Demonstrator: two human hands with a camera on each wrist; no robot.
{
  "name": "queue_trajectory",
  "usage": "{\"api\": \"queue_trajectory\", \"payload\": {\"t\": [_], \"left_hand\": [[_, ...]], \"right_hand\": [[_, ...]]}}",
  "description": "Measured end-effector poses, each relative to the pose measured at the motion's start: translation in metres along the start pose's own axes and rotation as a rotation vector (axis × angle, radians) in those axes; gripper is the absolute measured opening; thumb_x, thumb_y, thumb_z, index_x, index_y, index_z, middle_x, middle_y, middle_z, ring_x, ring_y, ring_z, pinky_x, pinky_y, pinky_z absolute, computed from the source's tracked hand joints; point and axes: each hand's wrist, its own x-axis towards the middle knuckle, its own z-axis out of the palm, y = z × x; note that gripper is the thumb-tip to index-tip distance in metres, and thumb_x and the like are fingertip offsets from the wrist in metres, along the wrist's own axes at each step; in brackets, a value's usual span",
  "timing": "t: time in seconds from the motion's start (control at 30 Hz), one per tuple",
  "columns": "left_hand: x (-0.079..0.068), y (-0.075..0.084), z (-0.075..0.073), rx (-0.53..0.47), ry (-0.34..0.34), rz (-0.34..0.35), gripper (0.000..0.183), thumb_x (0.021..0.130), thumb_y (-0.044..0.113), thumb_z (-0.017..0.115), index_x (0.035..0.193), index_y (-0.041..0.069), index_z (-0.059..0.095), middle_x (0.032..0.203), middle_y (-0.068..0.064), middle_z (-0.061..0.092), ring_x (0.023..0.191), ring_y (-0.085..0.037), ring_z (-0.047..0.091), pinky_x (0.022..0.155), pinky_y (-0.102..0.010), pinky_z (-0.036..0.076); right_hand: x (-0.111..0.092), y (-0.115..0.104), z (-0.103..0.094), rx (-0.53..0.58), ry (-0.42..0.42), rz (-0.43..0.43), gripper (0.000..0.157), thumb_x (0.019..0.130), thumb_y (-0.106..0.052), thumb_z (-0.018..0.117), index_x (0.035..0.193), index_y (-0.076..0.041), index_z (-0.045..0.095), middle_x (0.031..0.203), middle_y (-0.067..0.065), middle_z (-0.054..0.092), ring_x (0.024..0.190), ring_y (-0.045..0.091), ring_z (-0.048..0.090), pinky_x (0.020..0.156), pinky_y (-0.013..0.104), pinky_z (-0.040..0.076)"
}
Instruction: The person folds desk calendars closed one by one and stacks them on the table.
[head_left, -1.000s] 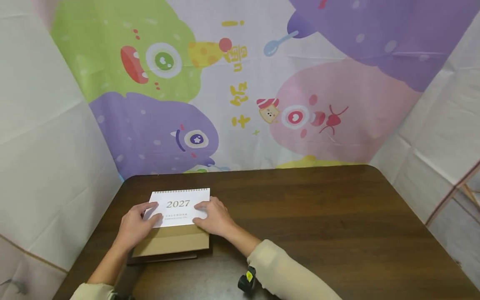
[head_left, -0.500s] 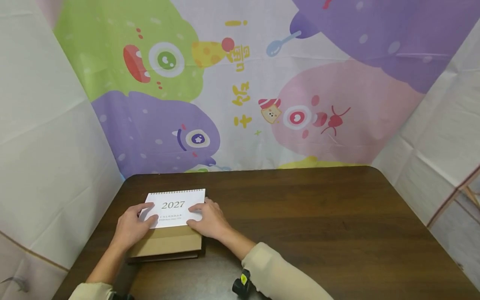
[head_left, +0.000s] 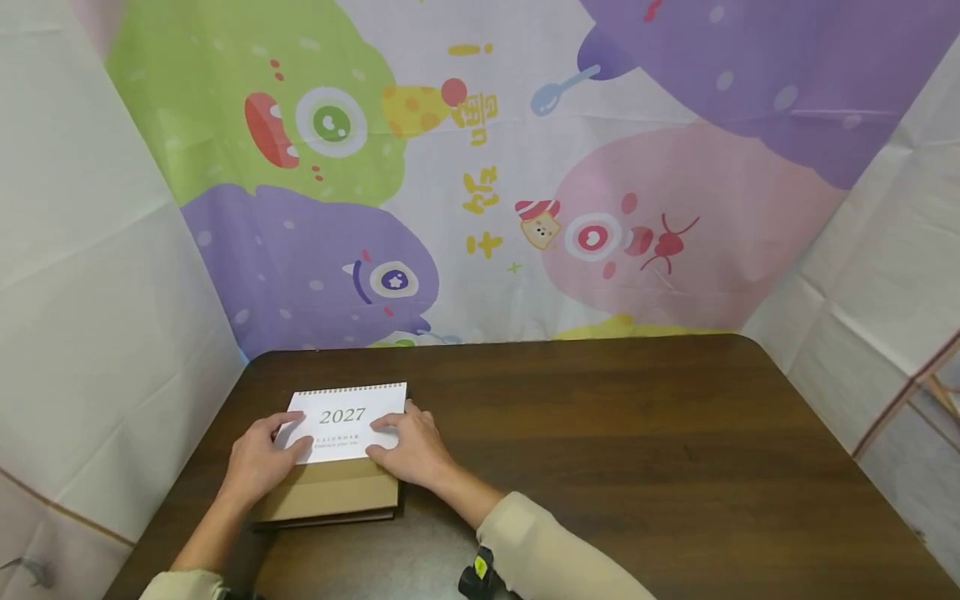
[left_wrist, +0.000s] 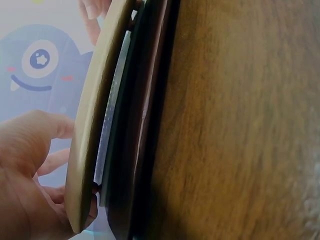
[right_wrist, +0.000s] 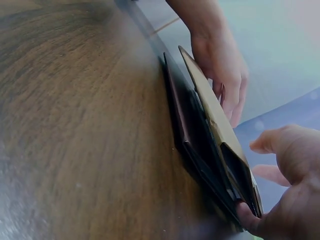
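A spiral-bound desk calendar [head_left: 342, 421], white with "2027" on its cover, lies over a dark flat thing on the table. Its brown cardboard base [head_left: 330, 492] faces the near side. At its left edge my left hand [head_left: 258, 458] grips the calendar, thumb on top and some fingers going under the edge in the left wrist view. My right hand [head_left: 412, 446] holds the right edge in the same manner. Below the cardboard, the dark flat thing [right_wrist: 180, 110] shows as thin layers with a reddish-brown cover; its kind cannot be told.
The dark wood-grain table [head_left: 600, 450] stretches to the right of the hands. A cartoon-printed cloth [head_left: 480, 167] hangs behind its far edge, with white cloth walls [head_left: 97, 250] on both sides.
Both hands have shifted the calendar left and slightly toward me. The cardboard's near edge now lines up more closely with the dark thing underneath.
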Motion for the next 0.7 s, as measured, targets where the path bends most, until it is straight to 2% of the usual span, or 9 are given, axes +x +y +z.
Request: {"api": "queue_trajectory", "payload": {"t": [0.2,0.43,0.6,0.7], "left_hand": [[0.000,-0.002,0.001,0.017,0.006,0.012,0.054,0.101,0.022,0.077,0.147,-0.005,0.067,0.152,-0.042,0.062,0.141,-0.061,0.060,0.117,-0.073,0.049],[0.002,-0.006,-0.001,0.027,0.015,0.005,0.055,0.101,0.021,0.076,0.148,-0.005,0.066,0.152,-0.042,0.062,0.139,-0.061,0.061,0.115,-0.073,0.049],[0.002,-0.009,0.000,0.035,0.007,-0.001,0.055,0.101,0.020,0.077,0.148,-0.006,0.066,0.153,-0.042,0.061,0.134,-0.059,0.064,0.111,-0.072,0.051],[0.002,-0.009,0.001,0.034,0.001,-0.002,0.055,0.101,0.020,0.077,0.148,-0.006,0.066,0.153,-0.042,0.061,0.134,-0.060,0.063,0.111,-0.073,0.051]], "right_hand": [[-0.006,-0.006,-0.004,0.022,-0.003,-0.006,0.034,0.094,-0.031,0.085,0.126,-0.019,0.087,0.166,0.027,0.060,0.159,0.055,0.049,0.129,0.063,0.048],[-0.004,-0.008,0.001,0.025,-0.010,0.018,0.036,0.091,-0.034,0.086,0.125,-0.022,0.086,0.168,0.025,0.058,0.157,0.046,0.049,0.129,0.056,0.048],[-0.003,-0.008,0.004,0.018,-0.026,0.017,0.038,0.090,-0.034,0.086,0.126,-0.021,0.086,0.169,0.029,0.055,0.158,0.046,0.046,0.127,0.054,0.049],[-0.007,-0.015,-0.003,0.031,-0.033,0.006,0.038,0.091,-0.031,0.085,0.127,-0.017,0.086,0.167,0.029,0.058,0.158,0.048,0.047,0.126,0.054,0.049]]}}
